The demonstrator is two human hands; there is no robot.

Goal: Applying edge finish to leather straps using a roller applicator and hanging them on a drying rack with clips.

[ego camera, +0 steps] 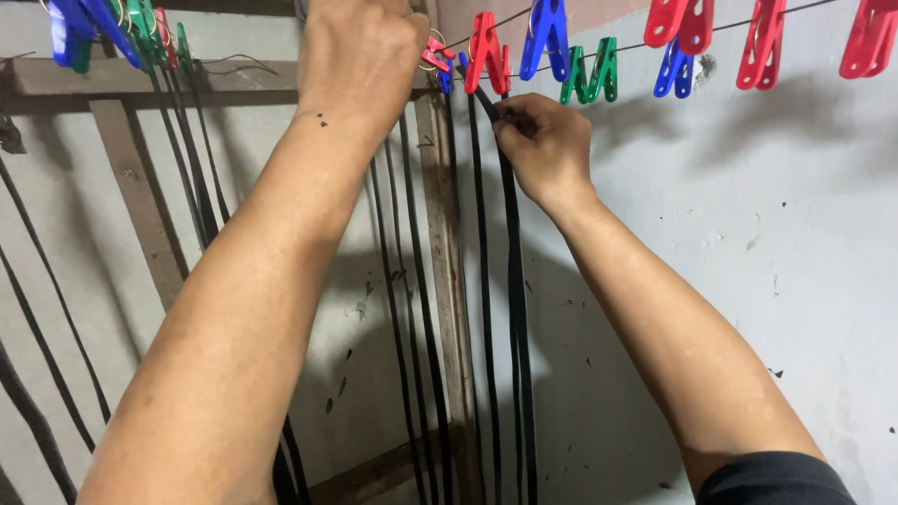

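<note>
We raise both arms to a clothesline (627, 45) along a pale wall (795, 234). Our right hand (543, 150) pinches a long black strip (513, 309) just under a red peg (486, 56). Our left hand (360, 56) is closed near the line; on what, we cannot tell. Several strips already hang pegged; coloured pegs towards the right end wait empty. No containers show

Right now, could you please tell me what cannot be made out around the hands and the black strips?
- Head view: the left hand turns its back to the camera, hiding its fingers and any clothespin they hold.
- The right hand pinches a black strip; its fingertips are curled out of sight.
- The strips' lower ends are cut off by the bottom edge.
- The wire runs beyond the frame.
</note>
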